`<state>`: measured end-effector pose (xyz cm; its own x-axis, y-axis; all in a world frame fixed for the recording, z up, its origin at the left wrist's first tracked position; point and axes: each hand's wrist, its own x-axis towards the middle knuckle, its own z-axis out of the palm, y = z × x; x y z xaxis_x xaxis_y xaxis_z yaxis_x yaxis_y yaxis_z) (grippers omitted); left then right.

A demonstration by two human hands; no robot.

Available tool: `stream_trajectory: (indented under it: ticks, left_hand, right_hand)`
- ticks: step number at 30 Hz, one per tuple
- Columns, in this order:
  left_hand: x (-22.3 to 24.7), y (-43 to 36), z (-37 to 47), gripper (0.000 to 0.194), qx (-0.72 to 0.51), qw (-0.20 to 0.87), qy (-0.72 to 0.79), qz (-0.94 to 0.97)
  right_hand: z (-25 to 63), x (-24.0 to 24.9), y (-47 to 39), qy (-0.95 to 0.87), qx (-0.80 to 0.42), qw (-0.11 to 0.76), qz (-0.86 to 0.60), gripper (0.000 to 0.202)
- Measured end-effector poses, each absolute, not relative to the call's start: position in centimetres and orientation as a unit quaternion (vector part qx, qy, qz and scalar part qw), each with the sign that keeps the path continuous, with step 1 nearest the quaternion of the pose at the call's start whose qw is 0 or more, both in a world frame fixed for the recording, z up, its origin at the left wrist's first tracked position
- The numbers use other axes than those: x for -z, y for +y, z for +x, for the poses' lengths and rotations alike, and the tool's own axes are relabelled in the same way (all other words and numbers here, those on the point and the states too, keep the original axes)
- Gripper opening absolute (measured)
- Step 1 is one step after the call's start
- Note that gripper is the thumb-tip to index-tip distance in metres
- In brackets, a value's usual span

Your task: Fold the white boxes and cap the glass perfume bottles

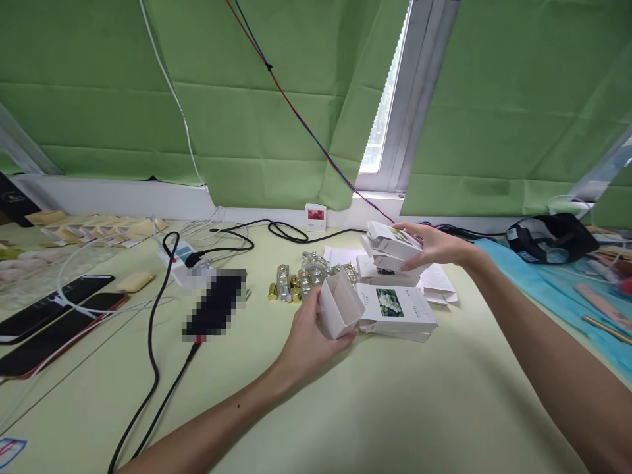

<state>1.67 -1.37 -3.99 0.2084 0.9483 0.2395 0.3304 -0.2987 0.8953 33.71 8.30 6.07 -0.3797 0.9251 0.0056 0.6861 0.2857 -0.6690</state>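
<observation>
My left hand (316,332) is closed around a small white carton (342,306), whose open end faces me and shows a bare inside. Up and to the right, my right hand (427,245) grips a few stacked white cartons (394,242) by their right end. Below them lies a flat white carton (395,308) with a white flower picture, on top of others. Behind the left hand's carton stand several small silver and gold bottles (311,270), partly hidden by it. White paper sheets (438,283) stick out behind the flat cartons.
A small white box with a red picture (316,217) stands against the wall. Leftward are a power strip (185,263), black cables (154,342), a pixelated dark device (214,304) and two phones (59,336). A black headset (550,238) rests on blue sheeting (523,283) at right.
</observation>
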Motion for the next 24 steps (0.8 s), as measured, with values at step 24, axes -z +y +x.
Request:
stream_trajectory:
  ticks: [24]
  left_hand:
    - [2.7,-1.1,-0.2,0.058,-0.408,0.604,0.291,0.620]
  right_hand:
    - [28.1,-7.8,2.7,-0.862,-0.204,0.079,-0.457,0.094]
